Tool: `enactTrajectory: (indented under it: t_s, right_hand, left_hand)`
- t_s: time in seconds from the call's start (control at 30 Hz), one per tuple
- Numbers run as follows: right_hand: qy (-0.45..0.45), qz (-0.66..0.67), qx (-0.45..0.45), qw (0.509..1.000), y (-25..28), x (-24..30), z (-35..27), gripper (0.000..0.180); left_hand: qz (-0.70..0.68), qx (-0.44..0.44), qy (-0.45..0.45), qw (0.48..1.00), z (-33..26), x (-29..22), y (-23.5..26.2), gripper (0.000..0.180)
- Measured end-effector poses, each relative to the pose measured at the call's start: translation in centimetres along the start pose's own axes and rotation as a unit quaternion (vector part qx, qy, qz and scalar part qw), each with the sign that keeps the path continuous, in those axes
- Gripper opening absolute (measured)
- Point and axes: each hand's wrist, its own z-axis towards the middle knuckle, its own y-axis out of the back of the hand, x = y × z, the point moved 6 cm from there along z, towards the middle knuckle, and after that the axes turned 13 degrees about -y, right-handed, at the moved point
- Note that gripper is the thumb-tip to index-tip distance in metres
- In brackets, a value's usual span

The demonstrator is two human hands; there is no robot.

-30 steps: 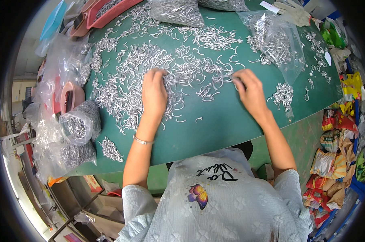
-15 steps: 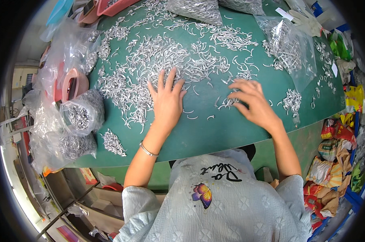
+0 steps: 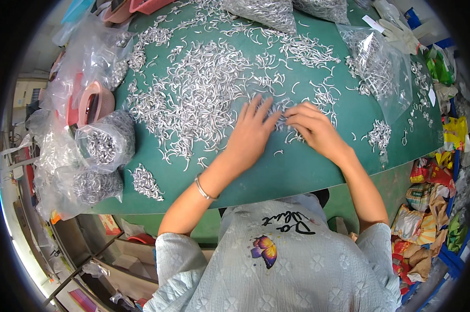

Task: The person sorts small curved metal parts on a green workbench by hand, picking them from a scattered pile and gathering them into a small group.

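Observation:
Small curved silver metal pieces point(image 3: 203, 88) lie in a broad loose pile on the green table point(image 3: 255, 177). My left hand point(image 3: 250, 132) is over the pile's right side, its fingers stretched out, apart and slightly blurred, touching pieces there. Facing it, my right hand point(image 3: 320, 132) is cupped low over a small cluster of the same pieces, thumb and fingers bent but apart. Several pieces lie between the two hands, partly hidden by the fingers. I see nothing firmly gripped in either hand.
Filled clear plastic bags point(image 3: 102, 145) and a pink basket point(image 3: 97, 101) stand at the left. More filled bags point(image 3: 266, 13) lie at the back. An open bag of long metal pieces point(image 3: 378, 62) and a small heap point(image 3: 379, 134) are at the right, with another heap point(image 3: 145, 182) front left.
My left hand has moved right, off the middle of the pile, toward my right hand. My right hand has shifted slightly left and down. Pieces between them have been pushed together.

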Motion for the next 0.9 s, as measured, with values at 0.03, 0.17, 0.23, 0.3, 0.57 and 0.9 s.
enactTrajectory:
  t_s: [0.03, 0.17, 0.23, 0.3, 0.57, 0.9]
  right_hand:
    - [-0.021, 0.003, -0.031, 0.999, 0.9, -0.7, -0.5, 0.021]
    - [-0.101, 0.007, -0.166, 0.981, 4.5, -2.2, -2.1, 0.019]
    - [-0.126, -0.026, -0.216, 0.968, 5.4, -2.2, -2.4, 0.017]
    - [-0.141, -0.087, -0.245, 0.955, 5.7, -1.5, -2.8, 0.014]
    - [-0.162, -0.217, -0.194, 0.943, 4.1, 0.2, -1.8, 0.014]
    - [-0.14, -0.095, -0.185, 0.968, 3.7, -0.3, -2.2, 0.014]
  left_hand:
    - [-0.008, 0.001, -0.016, 1.0, -0.4, -0.8, 0.0, 0.034]
    - [-0.07, -0.044, 0.035, 0.996, -3.3, -0.7, 1.0, 0.027]
    - [-0.116, -0.077, 0.085, 0.987, -4.0, 0.0, 1.6, 0.024]
    - [-0.131, -0.136, 0.12, 0.975, -4.4, 0.7, 2.3, 0.016]
    - [-0.444, -0.317, 0.346, 0.763, -5.7, 4.7, 3.1, 0.021]
    - [-0.378, -0.197, 0.278, 0.861, -4.1, -1.2, 2.5, 0.031]
